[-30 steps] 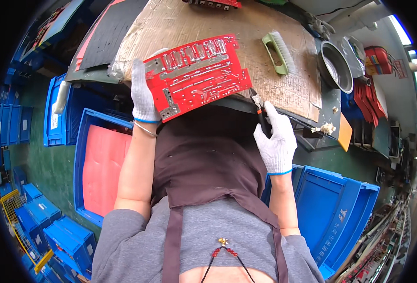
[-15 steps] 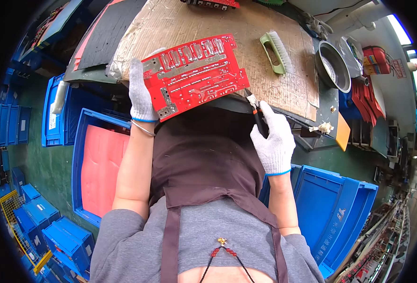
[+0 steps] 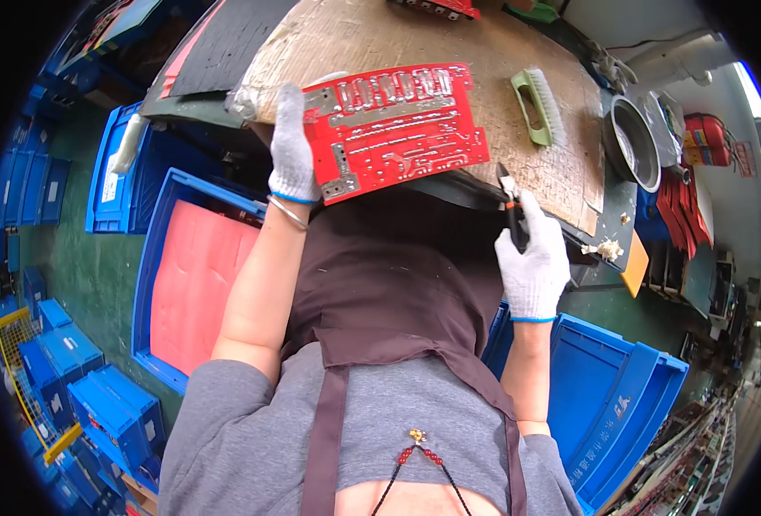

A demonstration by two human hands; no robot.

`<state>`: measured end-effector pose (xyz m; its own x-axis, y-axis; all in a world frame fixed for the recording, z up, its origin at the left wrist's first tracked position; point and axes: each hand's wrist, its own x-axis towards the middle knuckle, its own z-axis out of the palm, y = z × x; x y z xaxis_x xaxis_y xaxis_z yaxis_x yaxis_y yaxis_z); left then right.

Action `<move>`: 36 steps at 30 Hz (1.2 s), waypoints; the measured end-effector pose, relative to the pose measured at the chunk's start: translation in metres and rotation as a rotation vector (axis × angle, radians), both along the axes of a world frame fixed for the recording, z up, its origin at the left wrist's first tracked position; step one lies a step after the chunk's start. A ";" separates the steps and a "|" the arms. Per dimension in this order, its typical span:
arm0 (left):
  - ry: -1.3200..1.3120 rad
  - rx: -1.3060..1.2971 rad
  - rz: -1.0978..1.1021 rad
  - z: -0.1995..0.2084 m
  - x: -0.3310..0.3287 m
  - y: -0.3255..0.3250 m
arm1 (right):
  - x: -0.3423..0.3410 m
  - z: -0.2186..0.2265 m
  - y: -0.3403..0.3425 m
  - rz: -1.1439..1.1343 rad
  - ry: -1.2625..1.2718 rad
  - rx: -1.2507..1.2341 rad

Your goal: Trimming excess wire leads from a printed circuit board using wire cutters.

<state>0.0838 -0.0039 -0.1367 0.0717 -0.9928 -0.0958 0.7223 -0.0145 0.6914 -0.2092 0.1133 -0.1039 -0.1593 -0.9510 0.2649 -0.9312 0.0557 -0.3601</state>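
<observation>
My gloved left hand [image 3: 294,150] grips the left end of a red circuit board [image 3: 402,129], thumb on the face toward me, other fingers mostly hidden behind it. The board's solder side, with silvery pads and rows of joints, is tilted up above the table's near edge. In my gloved right hand [image 3: 533,262] is a pair of cutting pliers [image 3: 513,211] with dark handles, some orange, and a whitish wrap near the jaws. Its tip points up, a little right of the board's lower right corner and apart from it.
Brown cardboard [image 3: 346,39] covers the table. On it lies a green brush [image 3: 535,107] with white bristles; a metal bowl [image 3: 634,142] stands to the right. Whitish scraps [image 3: 606,250] sit at the near right edge. Blue crates [image 3: 595,404] flank me, one with a pink sheet [image 3: 204,284].
The pliers' tip has moved away from the board's lower right corner, leaving a gap. In the picture, both hands, the board and the table have shifted right as the view turned.
</observation>
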 end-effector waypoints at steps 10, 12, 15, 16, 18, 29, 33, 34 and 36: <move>0.101 -0.048 -0.037 -0.013 0.004 -0.005 | 0.075 0.014 0.024 0.408 0.069 0.094; 0.085 -0.035 -0.041 -0.013 0.004 -0.005 | 0.084 0.005 0.026 0.482 0.104 0.146; 0.011 -0.068 -0.034 -0.008 0.003 0.001 | 0.081 0.006 0.029 0.444 -0.028 0.080; 0.011 -0.068 -0.030 -0.009 0.004 0.001 | 0.079 0.010 0.028 0.414 -0.055 0.056; 0.016 -0.032 -0.008 -0.011 0.003 -0.001 | 0.083 0.009 0.027 0.362 -0.011 0.047; 0.049 -0.061 -0.026 -0.013 0.002 -0.002 | 0.090 0.008 0.031 0.461 0.024 0.117; 0.091 -0.043 -0.049 -0.016 0.005 -0.002 | 0.077 0.005 0.028 0.351 0.000 0.071; 0.090 -0.044 -0.047 -0.018 0.007 -0.004 | 0.073 0.004 0.027 0.362 0.000 0.049; 0.078 -0.078 -0.050 -0.021 0.007 -0.008 | 0.075 0.007 0.028 0.338 -0.019 0.020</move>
